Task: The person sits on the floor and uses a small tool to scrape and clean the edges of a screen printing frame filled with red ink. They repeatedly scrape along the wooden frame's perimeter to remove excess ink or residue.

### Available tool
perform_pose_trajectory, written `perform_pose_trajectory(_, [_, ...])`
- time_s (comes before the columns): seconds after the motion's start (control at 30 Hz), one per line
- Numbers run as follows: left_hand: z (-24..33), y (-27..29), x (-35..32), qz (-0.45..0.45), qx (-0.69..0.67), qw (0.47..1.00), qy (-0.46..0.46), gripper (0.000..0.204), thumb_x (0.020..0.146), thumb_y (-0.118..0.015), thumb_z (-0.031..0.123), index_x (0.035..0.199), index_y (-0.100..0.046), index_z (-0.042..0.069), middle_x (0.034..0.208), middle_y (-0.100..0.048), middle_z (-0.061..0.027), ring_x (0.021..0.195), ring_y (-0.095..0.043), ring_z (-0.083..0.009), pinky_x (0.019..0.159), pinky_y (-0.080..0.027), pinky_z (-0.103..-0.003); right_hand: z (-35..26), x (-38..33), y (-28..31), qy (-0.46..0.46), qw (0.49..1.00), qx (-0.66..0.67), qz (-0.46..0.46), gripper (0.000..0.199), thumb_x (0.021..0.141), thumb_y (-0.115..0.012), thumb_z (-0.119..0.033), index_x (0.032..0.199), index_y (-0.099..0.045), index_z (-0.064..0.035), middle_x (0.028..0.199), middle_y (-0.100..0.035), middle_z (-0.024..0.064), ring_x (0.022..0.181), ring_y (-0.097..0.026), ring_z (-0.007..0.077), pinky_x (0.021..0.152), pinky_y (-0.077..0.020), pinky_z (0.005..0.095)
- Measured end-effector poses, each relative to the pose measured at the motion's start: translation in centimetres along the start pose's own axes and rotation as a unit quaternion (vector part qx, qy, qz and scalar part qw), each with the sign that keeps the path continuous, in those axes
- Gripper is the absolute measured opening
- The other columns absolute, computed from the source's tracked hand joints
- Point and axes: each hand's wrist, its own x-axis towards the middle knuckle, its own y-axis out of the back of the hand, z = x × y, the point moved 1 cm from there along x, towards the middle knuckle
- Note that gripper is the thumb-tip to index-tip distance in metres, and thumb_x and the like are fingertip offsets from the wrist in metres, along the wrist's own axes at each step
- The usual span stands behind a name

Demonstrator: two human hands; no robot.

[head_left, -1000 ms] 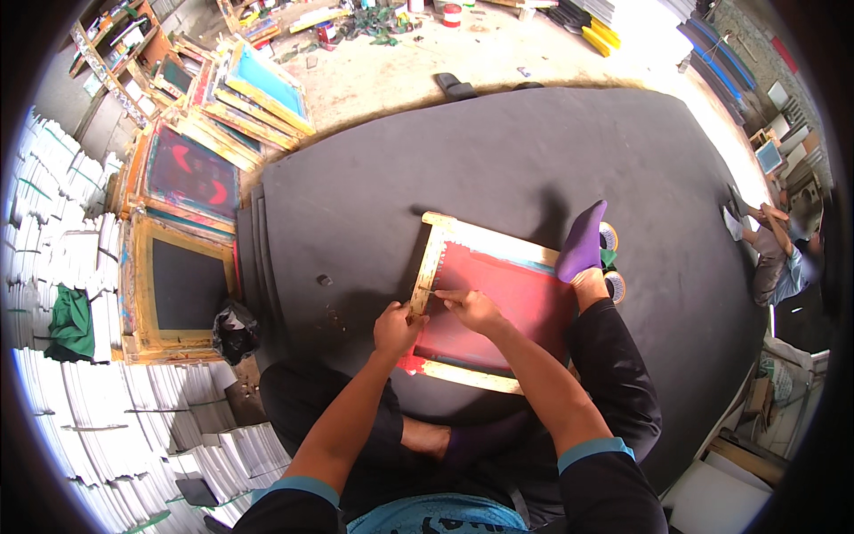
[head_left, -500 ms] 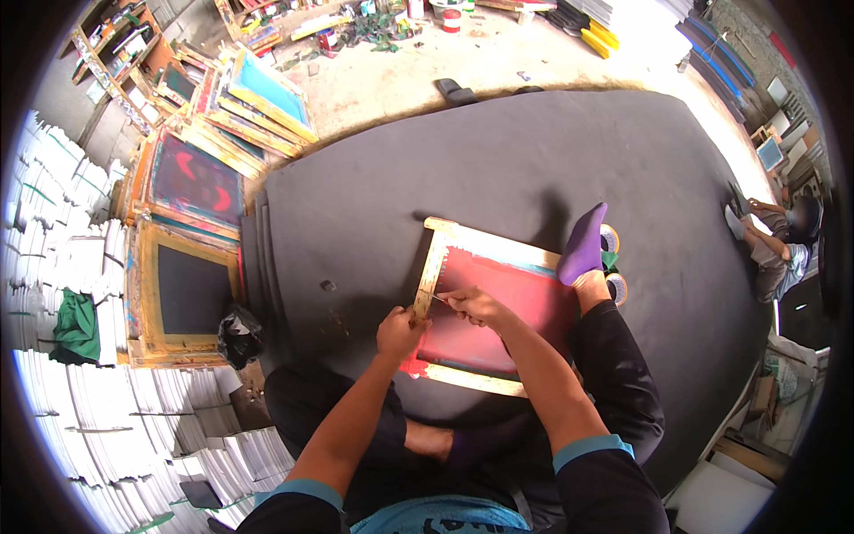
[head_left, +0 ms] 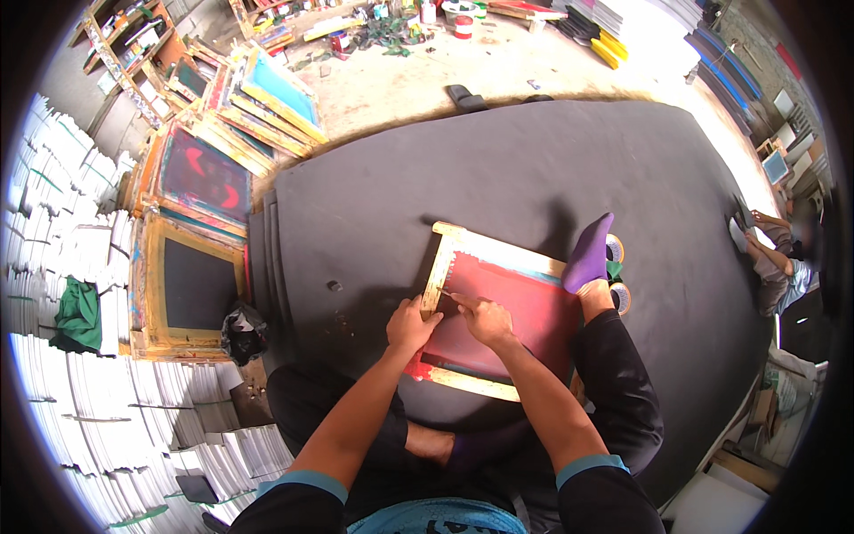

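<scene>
A wooden screen-printing frame (head_left: 485, 386) with red-stained mesh (head_left: 520, 307) lies tilted across the dark mat in front of my crossed legs. My left hand (head_left: 412, 325) is closed around its left bar, thumb laid over the wood. In my closed right hand (head_left: 487, 321) is a thin, slender tool (head_left: 452, 295); its tip meets the inner edge of that bar, just beyond my left hand. The tool's exact kind is too small to make out. A purple-socked foot (head_left: 589, 256) of mine rests against the frame's right side.
Tape rolls (head_left: 621, 298) sit beside my foot. A small dark lump (head_left: 334, 286) lies on the mat (head_left: 374, 169). More frames (head_left: 200, 178) lean at the left, near a black plastic bag (head_left: 243, 333) and white paper stacks (head_left: 89, 436). Another person (head_left: 783, 262) sits at the far right.
The view has shifted slightly. My right hand has turned and come a little nearer, drawing the tool's tip from over the bar to its inner edge. My left thumb now reaches across the bar.
</scene>
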Motion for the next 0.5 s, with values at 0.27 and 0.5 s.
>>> perform_pose_trajectory(0.27, [-0.1, -1.0, 0.3, 0.031, -0.019, 0.999, -0.015, 0.048, 0.084, -0.082, 0.041, 0.12, -0.072, 0.011, 0.107, -0.066, -0.0122, 0.1, -0.07, -0.0363, 0.083, -0.058, -0.05, -0.4, 0.5, -0.2, 0.056, 0.996, -0.061, 0.042, 0.036, 0.101, -0.062, -0.031, 0.137, -0.068, -0.0345, 0.093, -0.073, 0.012, 0.076, -0.075, 0.0362, 0.068, -0.0618, 0.0511])
perform_pose_trajectory(0.5, [-0.6, -1.7, 0.1, 0.024, -0.034, 0.999, -0.03, 0.049, 0.081, -0.085, 0.036, 0.119, -0.071, 0.008, 0.105, -0.067, -0.0132, 0.097, -0.07, -0.0372, 0.082, -0.058, -0.049, -1.8, 0.4, 0.1, 0.033, 0.986, -0.149, -0.062, 0.047, 0.101, -0.058, -0.024, 0.147, -0.058, -0.0332, 0.106, -0.072, 0.0139, 0.085, -0.076, 0.0362, 0.074, -0.0625, 0.0509])
